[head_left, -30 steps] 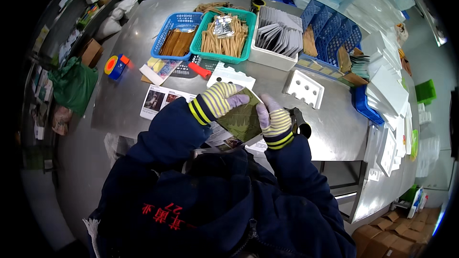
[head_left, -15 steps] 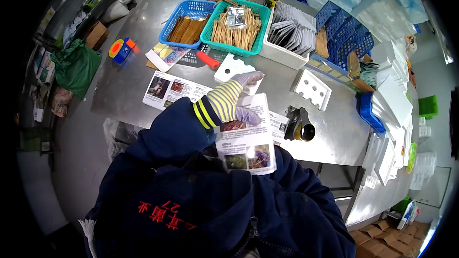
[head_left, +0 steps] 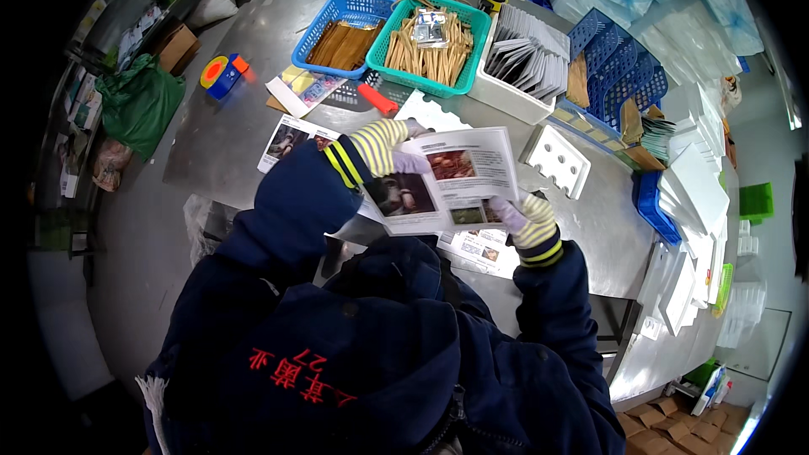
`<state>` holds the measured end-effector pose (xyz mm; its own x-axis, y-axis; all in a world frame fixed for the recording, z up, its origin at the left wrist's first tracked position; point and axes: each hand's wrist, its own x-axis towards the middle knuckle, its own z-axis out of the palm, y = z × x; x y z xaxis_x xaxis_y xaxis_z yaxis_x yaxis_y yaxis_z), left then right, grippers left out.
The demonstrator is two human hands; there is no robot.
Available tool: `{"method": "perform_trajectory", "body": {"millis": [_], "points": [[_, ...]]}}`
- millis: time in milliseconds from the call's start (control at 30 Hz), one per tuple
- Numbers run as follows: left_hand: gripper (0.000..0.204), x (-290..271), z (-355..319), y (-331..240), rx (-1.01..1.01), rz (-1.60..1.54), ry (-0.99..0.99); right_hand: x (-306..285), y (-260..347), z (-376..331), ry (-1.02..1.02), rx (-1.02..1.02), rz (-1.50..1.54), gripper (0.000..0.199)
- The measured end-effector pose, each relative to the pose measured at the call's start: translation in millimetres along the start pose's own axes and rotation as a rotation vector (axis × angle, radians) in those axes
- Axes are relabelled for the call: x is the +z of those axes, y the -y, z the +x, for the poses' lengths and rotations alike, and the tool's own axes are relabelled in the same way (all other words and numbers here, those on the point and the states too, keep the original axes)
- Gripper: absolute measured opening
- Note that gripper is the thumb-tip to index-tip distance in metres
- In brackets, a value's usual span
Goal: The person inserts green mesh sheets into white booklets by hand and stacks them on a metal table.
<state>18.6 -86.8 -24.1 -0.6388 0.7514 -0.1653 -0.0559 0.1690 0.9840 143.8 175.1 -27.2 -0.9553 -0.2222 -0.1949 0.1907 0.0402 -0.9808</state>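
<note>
A printed leaflet (head_left: pixel 468 152) with photos and text is stretched between my two hands above the near part of the metal table. My left hand (head_left: pixel 386 148), in a striped glove with pale purple fingers, grips it by the upper left. At its lower right corner, the gloved fingers of my right hand (head_left: pixel 529 221) are closed on the paper. More printed sheets lie beneath it, one sheet (head_left: pixel 487 254) below the leaflet and another sheet (head_left: pixel 286 140) left of my left hand. A white foam tray with holes (head_left: pixel 556 162) rests right of the leaflet; another foam piece (head_left: pixel 430 109) is partly covered.
Across the back stand a blue basket (head_left: pixel 302 49) of brown strips, a green basket (head_left: pixel 484 29) of pale sticks, and a white box (head_left: pixel 510 99) of packed sleeves. A red-handled tool (head_left: pixel 377 99) and blue-orange tape dispenser (head_left: pixel 221 76) lie left. Blue racks (head_left: pixel 619 59) stand right.
My right hand has come into view and taken hold of the leaflet's lower right corner. The leaflet has risen and turned sideways, showing a wider spread. My left hand has shifted slightly left.
</note>
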Motion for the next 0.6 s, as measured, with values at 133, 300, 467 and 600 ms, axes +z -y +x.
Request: {"method": "perform_trajectory", "body": {"millis": [133, 300, 467, 600], "points": [[0.041, -6, -4, 5, -0.008, 0.016, -0.041, 17, -16, 6, -0.18, -0.462, -0.577, 0.035], [0.05, -2, -5, -2, -0.055, -0.621, -0.073, 77, -16, 18, -0.355, -0.668, -1.232, 0.045], [0.034, -31, -5, 26, -0.024, -0.211, -0.127, 111, -36, 40, -0.334, -0.769, -1.249, 0.046], [0.032, -32, -19, 11, 0.05, -0.144, -0.288, 122, -34, 53, -0.29, -0.819, -1.293, 0.043]]}}
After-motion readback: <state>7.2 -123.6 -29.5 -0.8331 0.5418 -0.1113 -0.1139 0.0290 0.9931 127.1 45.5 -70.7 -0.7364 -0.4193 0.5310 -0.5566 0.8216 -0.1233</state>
